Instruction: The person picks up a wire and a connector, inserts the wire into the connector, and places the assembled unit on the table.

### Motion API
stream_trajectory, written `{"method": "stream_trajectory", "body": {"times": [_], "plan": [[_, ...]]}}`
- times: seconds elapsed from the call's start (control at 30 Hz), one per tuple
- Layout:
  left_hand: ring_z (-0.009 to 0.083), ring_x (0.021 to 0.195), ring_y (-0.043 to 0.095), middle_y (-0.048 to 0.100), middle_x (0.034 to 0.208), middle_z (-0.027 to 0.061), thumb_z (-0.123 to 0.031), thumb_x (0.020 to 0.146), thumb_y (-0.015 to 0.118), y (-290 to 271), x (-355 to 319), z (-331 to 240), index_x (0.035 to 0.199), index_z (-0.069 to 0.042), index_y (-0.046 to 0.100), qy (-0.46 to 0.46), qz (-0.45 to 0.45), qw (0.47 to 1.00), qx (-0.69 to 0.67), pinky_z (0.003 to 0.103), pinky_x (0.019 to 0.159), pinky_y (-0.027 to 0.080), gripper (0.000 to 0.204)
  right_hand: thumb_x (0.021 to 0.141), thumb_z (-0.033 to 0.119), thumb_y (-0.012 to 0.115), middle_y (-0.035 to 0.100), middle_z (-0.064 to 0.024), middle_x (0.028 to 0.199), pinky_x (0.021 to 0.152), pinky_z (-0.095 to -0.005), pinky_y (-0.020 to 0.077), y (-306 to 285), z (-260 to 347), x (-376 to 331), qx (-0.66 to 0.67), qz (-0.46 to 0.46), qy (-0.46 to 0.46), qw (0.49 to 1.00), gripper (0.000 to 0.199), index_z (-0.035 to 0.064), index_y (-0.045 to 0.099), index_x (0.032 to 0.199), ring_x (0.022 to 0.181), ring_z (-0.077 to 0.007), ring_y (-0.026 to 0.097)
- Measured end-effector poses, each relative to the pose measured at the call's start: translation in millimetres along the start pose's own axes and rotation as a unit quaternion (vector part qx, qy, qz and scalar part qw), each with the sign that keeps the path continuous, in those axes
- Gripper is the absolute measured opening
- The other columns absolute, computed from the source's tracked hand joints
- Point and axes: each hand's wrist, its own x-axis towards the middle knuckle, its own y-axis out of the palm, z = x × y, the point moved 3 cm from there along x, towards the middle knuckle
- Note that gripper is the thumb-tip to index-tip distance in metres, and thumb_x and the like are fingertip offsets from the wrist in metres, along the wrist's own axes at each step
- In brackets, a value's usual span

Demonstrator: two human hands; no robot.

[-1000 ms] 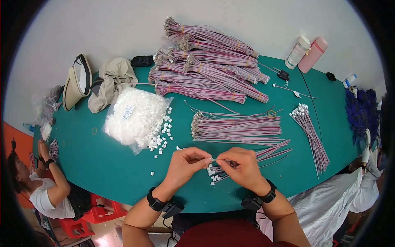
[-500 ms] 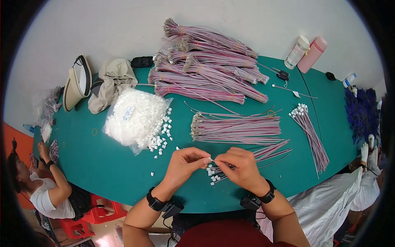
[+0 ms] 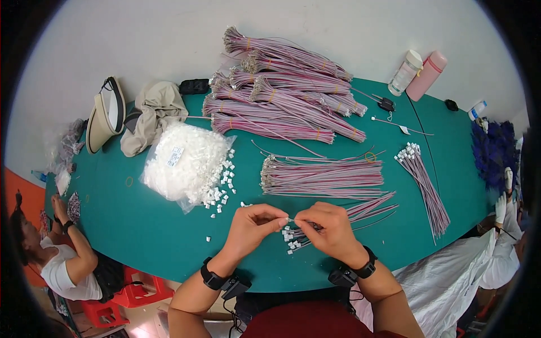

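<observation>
White plastic connector (image 3: 289, 219) pinched between fingertips of left hand (image 3: 252, 224) and right hand (image 3: 331, 228), just above the green table (image 3: 146, 225). Pink wire (image 3: 369, 207) trailing right from right hand; finished pieces (image 3: 293, 238) just below

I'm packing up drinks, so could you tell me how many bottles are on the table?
2, both at the far right edge of the table: a clear bottle with a white cap, and a pink bottle touching it on its right. Others may be hidden beyond the rim.
</observation>
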Motion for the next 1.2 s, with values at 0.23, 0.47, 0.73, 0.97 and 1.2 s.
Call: {"method": "stream_trajectory", "body": {"times": [0.23, 0.47, 0.73, 0.97, 1.2], "plan": [[0.0087, 0.077, 0.064, 0.071, 0.088, 0.0052, -0.005, 0.087, 0.072, -0.1, 0.8, 2.5, 0.102, 0.0, 0.072, -0.037, 0.016, 0.998, -0.057, 0.023, 0.072, 0.051, 0.015, 0.078, 0.001, 0.073, 0.062, -0.0076, 0.067, 0.05, -0.0308, 0.0424, -0.1, 2.8, -0.3, 0.024, 0.01, 0.036, 0.999, 0.008, 0.0024, 0.07, 0.086, 0.057, -0.0201, 0.056], [0.0107, 0.075, 0.064, 0.071, 0.086, 0.0068, -0.002, 0.087, 0.071, 1.7, 1.6, 2.3, 0.1, 0.002, 0.071, -0.021, 0.003, 0.999, -0.046, 0.023, 0.072, 0.051, 0.014, 0.079, 0.001, 0.073, 0.062, -0.0071, 0.067, 0.049, -0.0302, 0.0419, 1.2, 0.3, -1.2, 0.005, -0.002, 0.014, 1.0, 0.008, 0.0027, 0.07, 0.086, 0.056, -0.0189, 0.055], [0.0104, 0.076, 0.064, 0.071, 0.087, 0.0065, -0.001, 0.087, 0.071, 2.4, 0.1, 1.1, 0.099, 0.002, 0.071, -0.026, 0.002, 0.999, -0.039, 0.023, 0.072, 0.051, 0.013, 0.079, 0.001, 0.073, 0.063, -0.0064, 0.068, 0.048, -0.0282, 0.0405, 1.3, -1.6, -3.5, 0.042, 0.001, 0.076, 0.996, 0.01, 0.0034, 0.072, 0.089, 0.055, -0.016, 0.054], [0.0107, 0.077, 0.064, 0.071, 0.087, 0.0068, 0.0, 0.087, 0.071, 2.8, -0.7, 1.6, 0.1, 0.002, 0.07, -0.017, -0.005, 0.999, -0.036, 0.023, 0.073, 0.052, 0.013, 0.079, 0.002, 0.072, 0.064, -0.0068, 0.071, 0.048, -0.0277, 0.0407, 4.2, -2.4, -3.9, 0.08, 0.005, 0.086, 0.993, 0.01, 0.0033, 0.072, 0.089, 0.055, -0.0159, 0.055], [0.0106, 0.076, 0.064, 0.071, 0.087, 0.007, 0.0, 0.087, 0.071, 3.6, -0.3, 1.6, 0.099, 0.002, 0.07, -0.028, -0.001, 0.999, -0.037, 0.023, 0.072, 0.052, 0.012, 0.08, 0.001, 0.071, 0.063, -0.0069, 0.07, 0.048, -0.0284, 0.0415, 3.5, -1.3, -1.5, 0.028, 0.0, 0.026, 0.999, 0.009, 0.0033, 0.071, 0.088, 0.055, -0.0161, 0.055]]}}
